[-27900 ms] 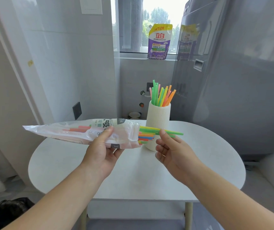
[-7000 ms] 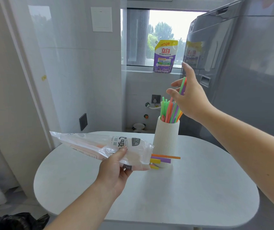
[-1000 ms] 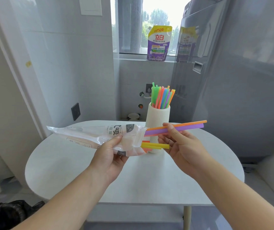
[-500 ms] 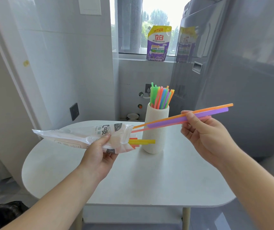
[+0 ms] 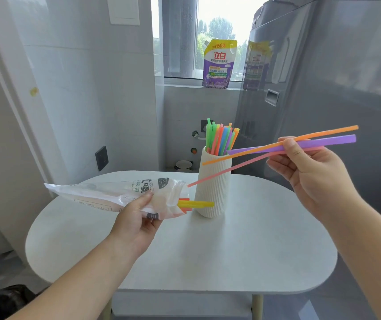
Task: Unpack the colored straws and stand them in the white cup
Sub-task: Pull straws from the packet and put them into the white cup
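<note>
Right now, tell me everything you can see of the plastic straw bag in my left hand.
The straw bag is a long, crinkled pouch of clear, milky plastic with dark printed labels near its open mouth. It lies roughly level over the white table, mouth toward the white cup. The left hand holds it from below near the mouth, thumb on top. A yellow straw and short orange ends poke out of the mouth.

Orange, purple, pink straws (image 5: 328, 141) slant beside the straw-filled white cup (image 5: 210, 192).
</note>
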Available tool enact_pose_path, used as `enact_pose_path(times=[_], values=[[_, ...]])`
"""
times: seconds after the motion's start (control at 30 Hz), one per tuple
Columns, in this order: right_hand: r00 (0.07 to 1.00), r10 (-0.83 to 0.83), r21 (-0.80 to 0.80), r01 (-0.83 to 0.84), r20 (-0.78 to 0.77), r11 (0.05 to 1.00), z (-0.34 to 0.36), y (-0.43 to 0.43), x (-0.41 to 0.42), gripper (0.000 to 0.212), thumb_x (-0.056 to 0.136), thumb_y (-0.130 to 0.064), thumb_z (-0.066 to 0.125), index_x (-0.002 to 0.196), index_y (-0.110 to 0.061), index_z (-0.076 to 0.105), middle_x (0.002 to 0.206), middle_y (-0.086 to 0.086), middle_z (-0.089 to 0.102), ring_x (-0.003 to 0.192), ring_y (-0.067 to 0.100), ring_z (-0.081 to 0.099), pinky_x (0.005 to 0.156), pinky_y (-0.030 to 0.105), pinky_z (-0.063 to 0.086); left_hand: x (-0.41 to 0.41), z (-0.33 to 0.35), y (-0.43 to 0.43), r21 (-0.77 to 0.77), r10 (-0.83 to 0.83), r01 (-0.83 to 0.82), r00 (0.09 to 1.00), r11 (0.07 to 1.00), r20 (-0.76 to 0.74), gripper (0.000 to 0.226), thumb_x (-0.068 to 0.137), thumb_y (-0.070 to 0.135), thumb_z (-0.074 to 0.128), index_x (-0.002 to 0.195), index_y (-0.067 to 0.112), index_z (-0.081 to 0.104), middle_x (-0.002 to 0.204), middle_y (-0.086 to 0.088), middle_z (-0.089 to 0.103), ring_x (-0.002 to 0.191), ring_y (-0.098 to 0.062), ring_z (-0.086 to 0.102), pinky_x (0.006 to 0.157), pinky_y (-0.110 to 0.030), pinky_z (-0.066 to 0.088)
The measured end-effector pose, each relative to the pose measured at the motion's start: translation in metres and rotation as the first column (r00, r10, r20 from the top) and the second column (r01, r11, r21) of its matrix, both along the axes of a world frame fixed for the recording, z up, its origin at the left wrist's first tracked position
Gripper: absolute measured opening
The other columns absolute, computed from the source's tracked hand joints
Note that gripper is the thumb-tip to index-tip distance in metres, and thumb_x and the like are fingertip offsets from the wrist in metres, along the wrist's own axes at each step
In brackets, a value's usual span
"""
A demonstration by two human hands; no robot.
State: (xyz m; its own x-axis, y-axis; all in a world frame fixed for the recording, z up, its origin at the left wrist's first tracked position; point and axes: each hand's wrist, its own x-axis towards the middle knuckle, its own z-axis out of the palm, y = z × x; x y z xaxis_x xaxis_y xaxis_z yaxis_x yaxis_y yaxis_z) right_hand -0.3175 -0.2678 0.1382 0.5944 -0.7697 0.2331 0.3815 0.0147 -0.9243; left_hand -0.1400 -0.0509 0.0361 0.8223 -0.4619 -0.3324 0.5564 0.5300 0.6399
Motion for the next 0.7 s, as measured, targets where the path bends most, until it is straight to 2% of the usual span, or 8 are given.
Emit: enact_pose_path(times=[0.07, 0.13, 0.23, 0.37, 0.53, 0.7], values=[[1.0, -0.007, -0.019, 0.007, 0.002, 1.0, 0.006, 0.0, -0.001, 0.02, 0.089, -0.022, 0.064, 0.098, -0.005, 0.07, 0.084, 0.007, 0.076, 0.086, 0.021, 0.075, 0.077, 0.028, 0.061, 0.0, 0.0, -0.002, 0.006, 0.0, 0.0, 1.0, 1.0, -0.007, 0.022, 0.096, 0.003, 0.063, 0.117, 0.008, 0.062, 0.095, -0.008, 0.078, 0.08, -0.02, 0.077, 0.056, -0.03, 0.063], [1.0, 0.002, -0.036, -0.002, -0.009, 0.999, 0.01, 0.0, -0.001, 0.017, 0.092, -0.017, 0.062, 0.099, -0.003, 0.07, 0.089, 0.009, 0.075, 0.09, 0.025, 0.076, 0.077, 0.028, 0.061, 0.0, -0.001, -0.004, 0.0, -0.001, 0.001, 1.0, 1.0, -0.01, 0.021, 0.096, 0.002, 0.063, 0.115, 0.009, 0.062, 0.088, -0.007, 0.08, 0.079, -0.019, 0.077, 0.054, -0.03, 0.062], [0.999, 0.028, -0.048, -0.029, -0.026, 0.998, 0.016, 0.0, -0.003, 0.027, 0.082, -0.022, 0.067, 0.098, 0.0, 0.069, 0.091, 0.013, 0.074, 0.094, 0.028, 0.075, 0.078, 0.028, 0.061, -0.001, -0.001, -0.007, -0.009, -0.009, 0.009, 1.0, 1.0, -0.004, 0.02, 0.096, 0.002, 0.062, 0.115, 0.009, 0.062, 0.081, -0.005, 0.08, 0.074, -0.018, 0.077, 0.051, -0.028, 0.06], [0.999, 0.047, -0.089, -0.048, -0.006, 0.995, 0.026, -0.001, -0.012, 0.03, 0.078, -0.022, 0.066, 0.097, 0.001, 0.068, 0.09, 0.012, 0.073, 0.095, 0.029, 0.075, 0.083, 0.029, 0.06, 0.001, -0.004, -0.009, 0.0, -0.003, 0.003, 1.0, 1.0, 0.004, 0.031, 0.095, 0.003, 0.063, 0.126, 0.008, 0.06, 0.098, -0.008, 0.076, 0.075, -0.018, 0.077, 0.051, -0.028, 0.06], [1.0, -0.014, -0.158, 0.015, 0.008, 0.987, 0.044, -0.006, -0.02, 0.026, 0.082, -0.02, 0.068, 0.099, 0.001, 0.068, 0.092, 0.011, 0.073, 0.097, 0.029, 0.075, 0.086, 0.032, 0.06, 0.001, -0.005, -0.011, -0.003, -0.017, 0.017, 1.0, 1.0, 0.009, 0.031, 0.095, 0.002, 0.063, 0.126, 0.007, 0.06, 0.094, -0.008, 0.078, 0.075, -0.019, 0.077, 0.052, -0.029, 0.061], [0.994, -0.088, -0.247, 0.072, -0.057, 0.966, 0.059, -0.006, -0.026, 0.018, 0.092, -0.011, 0.066, 0.103, 0.004, 0.068, 0.087, 0.007, 0.075, 0.093, 0.026, 0.076, 0.084, 0.031, 0.061, -0.001, -0.004, -0.014, 0.006, -0.034, 0.034, 0.999, 0.999, -0.003, 0.035, 0.095, 0.003, 0.064, 0.129, 0.006, 0.06, 0.106, -0.009, 0.076, 0.082, -0.019, 0.077, 0.053, -0.029, 0.061]])
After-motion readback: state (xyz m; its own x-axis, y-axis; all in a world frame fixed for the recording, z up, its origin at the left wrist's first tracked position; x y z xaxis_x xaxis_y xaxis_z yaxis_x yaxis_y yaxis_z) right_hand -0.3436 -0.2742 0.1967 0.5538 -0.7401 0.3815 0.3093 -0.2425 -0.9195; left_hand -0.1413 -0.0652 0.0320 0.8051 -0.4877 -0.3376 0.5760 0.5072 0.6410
